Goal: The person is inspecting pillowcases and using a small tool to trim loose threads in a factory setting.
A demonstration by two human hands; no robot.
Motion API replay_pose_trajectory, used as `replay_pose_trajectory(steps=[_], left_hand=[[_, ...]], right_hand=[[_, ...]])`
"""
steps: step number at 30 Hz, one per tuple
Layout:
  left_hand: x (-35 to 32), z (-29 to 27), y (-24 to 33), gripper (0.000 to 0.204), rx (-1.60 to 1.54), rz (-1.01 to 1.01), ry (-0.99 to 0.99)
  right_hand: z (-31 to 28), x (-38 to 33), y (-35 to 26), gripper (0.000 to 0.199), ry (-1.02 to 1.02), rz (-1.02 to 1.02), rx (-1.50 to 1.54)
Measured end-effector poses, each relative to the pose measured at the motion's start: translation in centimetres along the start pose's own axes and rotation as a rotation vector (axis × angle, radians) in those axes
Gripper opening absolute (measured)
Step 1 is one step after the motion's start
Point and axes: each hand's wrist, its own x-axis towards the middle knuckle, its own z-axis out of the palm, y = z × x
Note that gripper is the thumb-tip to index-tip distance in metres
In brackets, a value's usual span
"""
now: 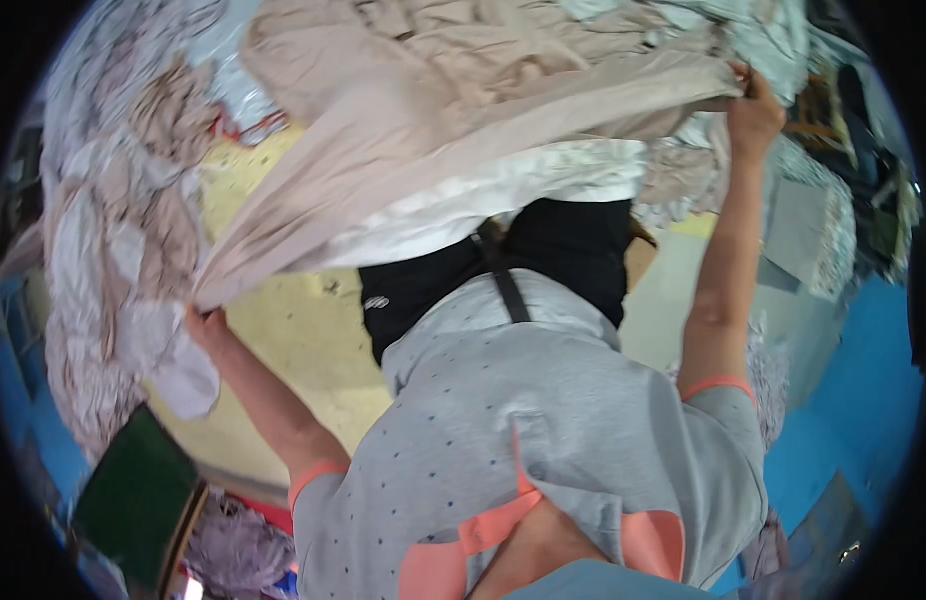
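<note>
A large beige-pink piece of fabric (383, 135) is stretched wide in front of me. My left hand (205, 326) pinches its lower left corner, low and close to the pale clothes at the left. At the far right, my right hand (755, 112) grips the opposite end, held higher up. The near edge runs taut on a slant between both hands. Under it a white fabric layer (463, 200) shows, draped toward my lap. More of the beige cloth lies bunched beyond, and whether it is all one garment I cannot tell.
Heaps of white and beige clothes (123, 250) line the left side. A clear plastic bag (245, 85) lies at the far left. The yellow surface (303, 340) shows beneath me. A dark green board (133, 500) stands lower left, and patterned cloth (828, 215) lies at the right.
</note>
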Motion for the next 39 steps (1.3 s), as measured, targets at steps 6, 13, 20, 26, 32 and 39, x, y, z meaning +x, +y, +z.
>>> replay_pose_trajectory(steps=[6,13,20,26,32,39], left_hand=[[0.4,-0.4,0.7,0.026,-0.068,-0.080,-0.095],[-4.2,1.5,0.6,0.024,0.002,-0.119,-0.038],[-3.9,2.1,-0.5,0.023,0.030,-0.081,0.027],[-3.2,1.8,-2.8,0.021,0.026,-0.034,0.014],[-3.9,3.4,-3.1,0.022,0.183,0.104,0.177],[-7.1,7.3,-3.8,0.009,0.292,0.074,0.207]], right_hand=[[4.9,0.4,-7.6,0.034,-0.367,-0.013,0.040],[6.8,-11.6,-19.0,0.026,-1.018,-0.200,0.667],[6.9,-9.1,-16.8,0.022,-1.360,-0.120,0.778],[6.9,-8.8,-16.1,0.021,-1.309,0.157,0.927],[7.7,-8.8,-15.4,0.019,-1.331,0.203,0.981],[8.4,-8.3,-15.4,0.017,-1.288,0.241,0.900]])
